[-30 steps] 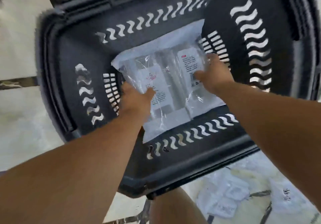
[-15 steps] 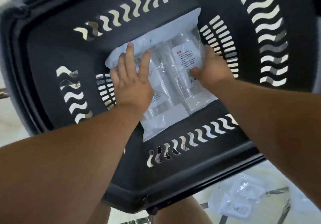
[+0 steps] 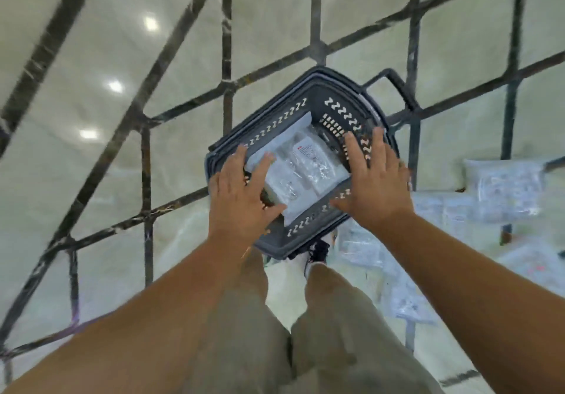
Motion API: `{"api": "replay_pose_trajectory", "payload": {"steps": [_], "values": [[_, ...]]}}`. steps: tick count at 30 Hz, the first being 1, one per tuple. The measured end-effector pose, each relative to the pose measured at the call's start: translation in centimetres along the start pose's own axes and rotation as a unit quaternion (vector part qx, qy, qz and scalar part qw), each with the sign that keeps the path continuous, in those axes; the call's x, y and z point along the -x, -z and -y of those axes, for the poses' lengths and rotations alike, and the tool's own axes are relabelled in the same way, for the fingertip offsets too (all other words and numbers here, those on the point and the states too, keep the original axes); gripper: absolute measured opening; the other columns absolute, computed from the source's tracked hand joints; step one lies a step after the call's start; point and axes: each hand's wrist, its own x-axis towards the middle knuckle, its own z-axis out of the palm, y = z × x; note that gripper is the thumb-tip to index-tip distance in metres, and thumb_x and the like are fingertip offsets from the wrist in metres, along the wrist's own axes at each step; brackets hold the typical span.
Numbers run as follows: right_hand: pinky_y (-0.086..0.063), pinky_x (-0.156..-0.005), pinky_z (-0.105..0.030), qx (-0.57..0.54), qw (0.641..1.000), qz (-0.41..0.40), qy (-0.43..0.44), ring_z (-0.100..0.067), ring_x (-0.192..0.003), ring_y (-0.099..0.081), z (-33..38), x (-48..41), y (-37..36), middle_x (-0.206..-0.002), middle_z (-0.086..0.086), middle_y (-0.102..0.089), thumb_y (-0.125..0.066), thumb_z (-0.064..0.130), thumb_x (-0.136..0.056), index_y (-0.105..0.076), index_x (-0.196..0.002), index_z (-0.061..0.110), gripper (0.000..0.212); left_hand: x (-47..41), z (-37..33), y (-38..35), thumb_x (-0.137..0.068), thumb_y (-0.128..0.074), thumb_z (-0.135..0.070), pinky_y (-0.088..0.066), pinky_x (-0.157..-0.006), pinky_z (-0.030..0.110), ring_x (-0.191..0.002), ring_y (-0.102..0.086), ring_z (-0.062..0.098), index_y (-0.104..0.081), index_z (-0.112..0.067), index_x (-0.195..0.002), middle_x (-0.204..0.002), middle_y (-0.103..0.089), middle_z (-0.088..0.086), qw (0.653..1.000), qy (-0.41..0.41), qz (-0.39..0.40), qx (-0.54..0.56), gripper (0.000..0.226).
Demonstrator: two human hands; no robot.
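Both hands are spread flat with straight, splayed fingers and grip nothing: the left hand [image 3: 241, 191] hangs over the basket's left corner, its fingertips overlapping the edge of the packet in this view, and the right hand [image 3: 374, 185] hangs over the right wall. Whether either one touches the basket or the packet cannot be told.

The packet [image 3: 301, 173] lies flat on the bottom of the basket, roughly in the middle, turned a little askew to the walls. It is a soft, clear plastic pouch with a white backing and glossy creases; pale contents and a white label with a small red mark and fine print show through the film.

The basket [image 3: 305, 237] is dark grey hard plastic, rectangular with rounded corners and a thick rim. Rows of small wavy slots pierce its walls, and straight slits show on its floor beside the packet. A dark folding handle [image 3: 394, 84] lies out past the far corner. The basket stands on the floor just ahead of the person's shoe [image 3: 318, 250].

Below the hands are the person's legs in loose khaki trousers [image 3: 336, 317].

The floor [image 3: 91, 179] is polished, pale greenish-cream stone, crossed by narrow dark veined strips [image 3: 226, 57] that form a grid of large squares. It is shiny enough to mirror round ceiling lights [image 3: 115, 86]. To the right of the basket, more clear packets [image 3: 504, 191] with white inserts lie scattered and overlapping on the floor, blurred.
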Motion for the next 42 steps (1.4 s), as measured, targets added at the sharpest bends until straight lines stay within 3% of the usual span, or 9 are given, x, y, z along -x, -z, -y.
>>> {"api": "replay_pose_trajectory", "payload": {"steps": [5, 12, 15, 18, 21, 28, 35, 42], "values": [[-0.019, -0.120, -0.052, -0.023, 0.998, -0.048, -0.027, -0.039, -0.151, -0.007, -0.6, 10.3, 8.6, -0.165, -0.018, 0.013, -0.071, 0.067, -0.077, 0.014, -0.158, 0.026, 0.124, 3.8, -3.5, 12.7, -0.072, -0.073, -0.065, -0.031, -0.103, 0.060, -0.140, -0.030, 0.040, -0.016, -0.031, -0.154, -0.160, -0.020, 0.014, 0.998, 0.028, -0.062, 0.017, 0.105], [-0.023, -0.118, -0.053, 0.004, 0.991, -0.116, -0.061, -0.038, -0.151, -0.009, -2.5, 18.6, 14.2, -0.166, -0.017, 0.009, -0.070, 0.069, -0.077, 0.008, -0.157, 0.024, 0.120, 5.9, -6.3, 21.1, -0.075, -0.063, -0.073, -0.027, -0.109, 0.056, -0.144, -0.022, 0.033, -0.014, -0.035, -0.156, -0.163, -0.015, 0.007, 0.996, -0.058, -0.065, -0.009, 0.101], [-0.025, -0.117, -0.054, 0.015, 0.983, -0.139, -0.119, -0.037, -0.150, -0.011, -4.0, 21.3, 14.2, -0.166, -0.016, 0.006, -0.069, 0.071, -0.076, 0.004, -0.158, 0.025, 0.120, 4.8, -6.0, 22.5, -0.077, -0.062, -0.072, -0.030, -0.108, 0.056, -0.144, -0.024, 0.035, -0.016, -0.036, -0.156, -0.164, -0.015, 0.004, 0.989, -0.127, -0.059, -0.049, 0.099], [-0.023, -0.118, -0.053, -0.006, 0.969, -0.135, -0.205, -0.036, -0.151, -0.007, -5.0, 24.4, 13.7, -0.166, -0.015, 0.011, -0.066, 0.068, -0.080, 0.012, -0.158, 0.025, 0.118, 3.1, -5.5, 24.0, -0.076, -0.062, -0.072, -0.040, -0.102, 0.057, -0.142, -0.029, 0.037, -0.015, -0.036, -0.155, -0.163, -0.020, 0.004, 0.975, -0.190, -0.066, -0.090, 0.099], [-0.023, -0.118, -0.051, -0.046, 0.943, -0.144, -0.296, -0.037, -0.152, -0.008, -4.8, 27.9, 12.3, -0.166, -0.015, 0.012, -0.065, 0.067, -0.083, 0.012, -0.158, 0.024, 0.116, 2.2, -5.6, 25.4, -0.076, -0.063, -0.071, -0.038, -0.104, 0.056, -0.143, -0.026, 0.037, -0.015, -0.036, -0.156, -0.163, -0.020, 0.005, 0.960, -0.249, -0.064, -0.114, 0.099], [-0.021, -0.118, -0.052, -0.125, 0.879, -0.152, -0.434, -0.037, -0.152, -0.007, -0.8, 36.8, 7.4, -0.167, -0.014, 0.008, -0.066, 0.067, -0.083, 0.006, -0.159, 0.023, 0.114, 3.3, -9.1, 24.7, -0.082, -0.049, -0.077, -0.027, -0.112, 0.049, -0.148, -0.013, 0.031, 0.001, -0.038, -0.156, -0.166, -0.003, 0.003, 0.915, -0.377, -0.018, -0.139, 0.098], [-0.026, -0.117, -0.050, -0.177, 0.802, -0.151, -0.550, -0.037, -0.150, -0.013, 2.0, 45.2, 2.9, -0.166, -0.017, 0.002, -0.069, 0.065, -0.080, -0.002, -0.160, 0.022, 0.112, 9.4, -14.6, 20.0, -0.080, -0.056, -0.074, -0.030, -0.111, 0.051, -0.146, -0.020, 0.036, -0.002, -0.033, -0.158, -0.165, -0.010, 0.010, 0.871, -0.482, 0.045, -0.089, 0.103], [-0.028, -0.115, -0.048, -0.222, 0.781, -0.110, -0.573, -0.035, -0.149, -0.014, 1.4, 47.2, -1.4, -0.166, -0.016, 0.003, -0.063, 0.068, -0.083, 0.002, -0.159, 0.022, 0.111, 11.8, -19.0, 17.6, -0.085, -0.044, -0.077, -0.024, -0.115, 0.045, -0.148, -0.013, 0.031, 0.011, -0.034, -0.155, -0.166, -0.001, 0.007, 0.844, -0.514, 0.064, -0.141, 0.099]]}}
